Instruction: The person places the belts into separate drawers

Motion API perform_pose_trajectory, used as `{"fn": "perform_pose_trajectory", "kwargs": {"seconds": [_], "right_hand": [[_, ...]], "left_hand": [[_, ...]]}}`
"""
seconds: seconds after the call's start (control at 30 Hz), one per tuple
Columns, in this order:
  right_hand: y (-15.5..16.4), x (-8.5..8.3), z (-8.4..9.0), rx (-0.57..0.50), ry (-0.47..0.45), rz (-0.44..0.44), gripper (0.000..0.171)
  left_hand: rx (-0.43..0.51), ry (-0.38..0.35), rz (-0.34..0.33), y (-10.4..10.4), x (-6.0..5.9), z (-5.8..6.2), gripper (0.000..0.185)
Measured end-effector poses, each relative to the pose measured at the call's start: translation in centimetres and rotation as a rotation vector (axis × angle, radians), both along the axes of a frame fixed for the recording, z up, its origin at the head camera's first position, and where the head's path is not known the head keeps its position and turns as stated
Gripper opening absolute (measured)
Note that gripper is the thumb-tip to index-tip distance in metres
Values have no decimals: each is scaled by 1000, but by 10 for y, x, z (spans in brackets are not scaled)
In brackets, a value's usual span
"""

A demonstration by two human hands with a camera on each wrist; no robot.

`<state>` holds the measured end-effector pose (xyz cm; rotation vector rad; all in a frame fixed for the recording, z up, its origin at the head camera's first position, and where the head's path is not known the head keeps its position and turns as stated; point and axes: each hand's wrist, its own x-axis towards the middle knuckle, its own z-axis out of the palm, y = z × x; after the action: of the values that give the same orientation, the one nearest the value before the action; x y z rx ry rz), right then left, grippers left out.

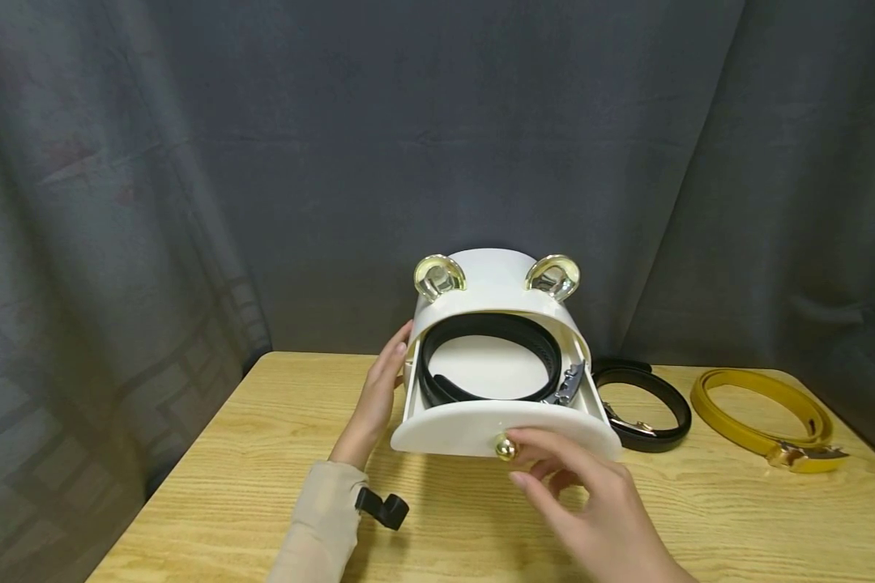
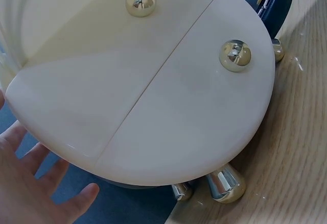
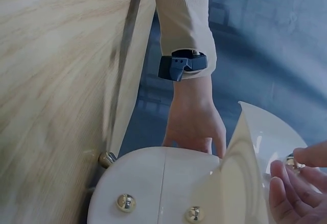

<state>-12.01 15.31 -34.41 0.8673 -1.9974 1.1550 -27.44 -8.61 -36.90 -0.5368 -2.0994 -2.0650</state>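
A white rounded drawer box (image 1: 492,279) with gold ears stands on the table, its top drawer (image 1: 452,429) pulled out. A coiled black belt (image 1: 437,332) with a silver-grey buckle lies inside that drawer. My left hand (image 1: 379,393) rests against the box's left side with fingers extended; in the left wrist view the left hand (image 2: 36,183) shows spread fingers beside the box's edge. At the drawer front, my right hand (image 1: 598,502) holds the gold knob (image 1: 506,448) with bent fingers, the index fingertip on it. The right wrist view shows this knob (image 3: 292,163) among the right fingertips.
A second coiled black belt (image 1: 656,440) with a gold buckle lies right of the box. Farther right is a coiled yellow belt (image 1: 729,425) with a gold buckle. Below the pulled drawer are closed drawers with gold knobs (image 2: 235,55). A dark curtain (image 1: 437,146) hangs behind the wooden table (image 1: 277,421).
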Motion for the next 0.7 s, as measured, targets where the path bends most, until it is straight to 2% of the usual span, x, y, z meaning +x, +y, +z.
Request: {"fn": "perform_pose_trajectory", "kwargs": {"seconds": [0.2, 0.7], "right_hand": [[-5, -1, 1, -39, -38, -11, 54], [-6, -10, 0, -68, 52, 5, 50]], "left_hand": [[-4, -1, 2, 0, 0, 0, 52], [-7, 3, 2, 1, 1, 0, 52]]}}
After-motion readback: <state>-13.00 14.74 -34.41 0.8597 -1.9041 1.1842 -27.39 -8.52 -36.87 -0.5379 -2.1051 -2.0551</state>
